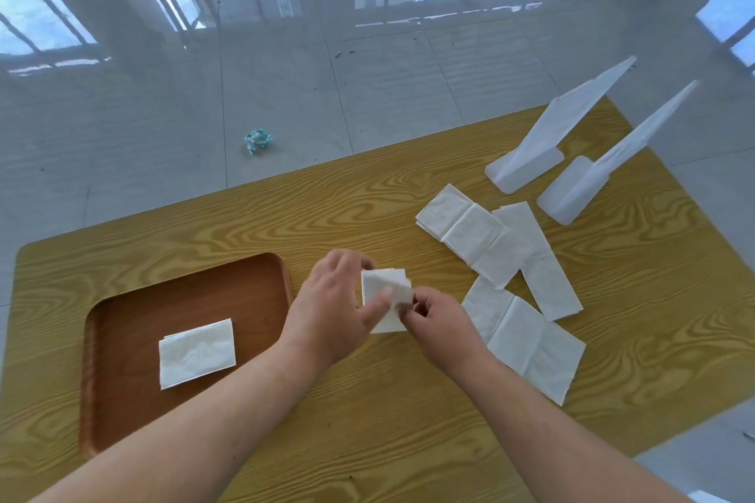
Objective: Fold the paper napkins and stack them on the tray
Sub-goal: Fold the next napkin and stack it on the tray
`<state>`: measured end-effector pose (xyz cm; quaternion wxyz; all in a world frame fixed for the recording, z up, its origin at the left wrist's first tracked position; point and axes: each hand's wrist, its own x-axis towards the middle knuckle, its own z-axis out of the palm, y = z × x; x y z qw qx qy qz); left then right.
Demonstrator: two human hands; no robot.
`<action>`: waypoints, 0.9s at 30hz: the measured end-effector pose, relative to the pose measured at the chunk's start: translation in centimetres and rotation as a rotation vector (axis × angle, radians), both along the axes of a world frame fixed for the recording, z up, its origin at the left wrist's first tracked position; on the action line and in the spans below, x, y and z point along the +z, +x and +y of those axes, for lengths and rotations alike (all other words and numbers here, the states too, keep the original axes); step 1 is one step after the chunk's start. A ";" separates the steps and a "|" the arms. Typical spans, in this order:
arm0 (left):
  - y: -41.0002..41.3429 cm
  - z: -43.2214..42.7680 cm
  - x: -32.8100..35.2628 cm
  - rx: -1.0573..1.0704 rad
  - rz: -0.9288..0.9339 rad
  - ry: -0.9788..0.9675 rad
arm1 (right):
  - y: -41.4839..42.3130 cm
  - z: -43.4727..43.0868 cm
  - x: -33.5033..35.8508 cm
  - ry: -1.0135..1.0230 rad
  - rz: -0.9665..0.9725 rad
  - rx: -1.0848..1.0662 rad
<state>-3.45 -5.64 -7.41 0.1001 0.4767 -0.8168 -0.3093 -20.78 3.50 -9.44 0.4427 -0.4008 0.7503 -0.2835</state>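
Observation:
A white paper napkin [384, 290], folded small, is held above the table's middle by both hands. My left hand [333, 306] grips its left side with thumb on top. My right hand [435, 323] pinches its lower right corner. A brown wooden tray [122, 412] lies at the left, with one folded napkin [197, 352] flat on it. Unfolded napkins lie to the right: one [527, 343] near my right wrist, another [465, 233] further back, and a long one [539, 265] partly under it.
Two white plastic stands [527, 163] [572, 192] rise at the table's far right. A crumpled teal wrapper [257, 140] lies on the tiled floor beyond the table. The wooden table [367, 421] has rounded corners.

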 end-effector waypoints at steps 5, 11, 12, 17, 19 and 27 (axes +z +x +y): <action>0.2 0.1 -1.0 -0.211 -0.045 -0.182 | -0.8 -1.4 0.1 0.012 0.173 -0.136; -0.8 0.5 -2.8 -0.510 -0.419 -0.188 | -0.5 -0.1 -0.9 0.111 0.224 0.055; -1.0 0.5 -2.8 -0.545 -0.464 -0.229 | -0.4 0.1 -1.1 0.121 0.210 0.056; -1.7 0.7 -2.4 -0.704 -0.562 -0.407 | 0.1 0.8 -1.1 0.172 0.193 -0.090; -1.9 0.8 -2.5 -0.615 -0.550 -0.376 | 0.4 1.1 -1.0 0.201 0.197 -0.104; -1.3 1.1 -0.6 -0.194 -0.165 0.053 | 1.9 -1.6 -0.1 0.185 -0.575 -0.311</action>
